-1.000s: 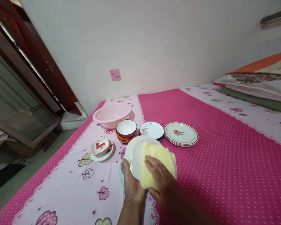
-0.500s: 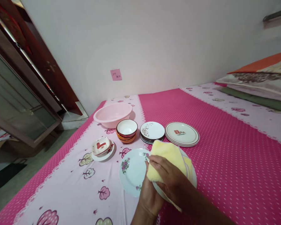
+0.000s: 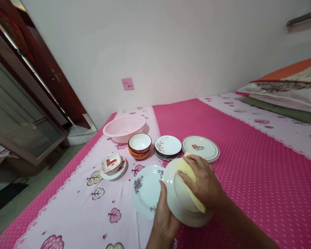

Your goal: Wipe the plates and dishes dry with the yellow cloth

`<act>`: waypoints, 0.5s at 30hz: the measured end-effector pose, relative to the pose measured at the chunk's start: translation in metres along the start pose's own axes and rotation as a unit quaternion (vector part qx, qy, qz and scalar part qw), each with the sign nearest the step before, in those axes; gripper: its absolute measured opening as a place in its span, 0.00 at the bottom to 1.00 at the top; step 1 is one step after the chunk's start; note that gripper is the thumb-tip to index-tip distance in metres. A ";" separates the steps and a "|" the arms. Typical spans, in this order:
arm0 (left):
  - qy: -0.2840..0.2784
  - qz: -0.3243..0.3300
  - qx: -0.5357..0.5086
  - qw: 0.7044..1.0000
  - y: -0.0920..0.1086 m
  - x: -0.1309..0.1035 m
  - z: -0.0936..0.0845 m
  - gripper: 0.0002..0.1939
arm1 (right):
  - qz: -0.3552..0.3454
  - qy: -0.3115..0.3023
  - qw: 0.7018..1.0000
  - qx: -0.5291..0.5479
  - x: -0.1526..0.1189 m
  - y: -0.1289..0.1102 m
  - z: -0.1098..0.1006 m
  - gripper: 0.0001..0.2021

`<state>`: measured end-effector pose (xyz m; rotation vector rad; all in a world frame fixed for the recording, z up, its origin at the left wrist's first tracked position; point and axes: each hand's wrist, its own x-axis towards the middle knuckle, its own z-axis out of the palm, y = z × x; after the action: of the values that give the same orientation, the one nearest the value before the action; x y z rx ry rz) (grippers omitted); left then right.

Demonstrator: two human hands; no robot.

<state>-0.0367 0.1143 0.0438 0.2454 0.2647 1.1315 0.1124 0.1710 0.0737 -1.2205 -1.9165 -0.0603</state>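
Note:
A white plate (image 3: 174, 193) is tilted up in front of me, its underside with a foot ring facing my eyes. My left hand (image 3: 163, 211) grips its left edge, thumb along the rim and fingers hidden behind. My right hand (image 3: 203, 178) is closed on a yellow cloth (image 3: 186, 169) and presses it against the plate's underside at the upper right. Just left of the held plate, a pale plate with purple flowers (image 3: 146, 190) lies flat on the bedspread, partly covered by the held one.
Behind stand a stack of oval plates (image 3: 204, 143), a stack of brown-rimmed plates (image 3: 168, 145), stacked bowls (image 3: 140, 143) and a pink basin (image 3: 124, 127). A small square dish (image 3: 111, 163) sits on a saucer (image 3: 115, 175) at left. Pillows (image 3: 287, 90) lie at the far right.
The cloth, spread across the plate before, is now bunched under my right hand and more of the plate shows. My right hand has moved up and right. My left hand keeps its hold.

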 end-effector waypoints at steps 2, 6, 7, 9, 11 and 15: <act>-0.002 0.028 0.002 1.000 0.008 0.001 -0.004 0.35 | 0.015 -0.012 1.000 0.011 -0.004 0.003 0.007 0.27; -0.009 0.076 -0.009 0.997 0.024 0.004 -0.014 0.38 | 0.002 -0.021 0.999 0.034 -0.014 0.000 0.021 0.32; -0.005 0.085 -0.015 0.996 0.028 0.005 -0.017 0.38 | -0.010 -0.021 0.999 0.040 -0.017 -0.003 0.025 0.32; 0.016 0.110 -0.027 0.993 0.034 0.007 -0.021 0.37 | -0.037 -0.021 0.998 0.051 -0.022 -0.012 0.030 0.30; 0.049 0.136 -0.038 0.989 0.039 0.007 -0.022 0.37 | -0.072 -0.019 0.995 0.060 -0.029 -0.023 0.034 0.29; 0.093 0.121 -0.068 0.986 0.042 0.003 -0.014 0.39 | -0.143 -0.038 0.986 0.082 -0.043 -0.044 0.038 0.30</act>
<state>-0.0760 0.1353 0.0440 0.0503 0.3269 1.4106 0.0629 0.1337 0.0372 -0.8443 -2.1079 -0.0064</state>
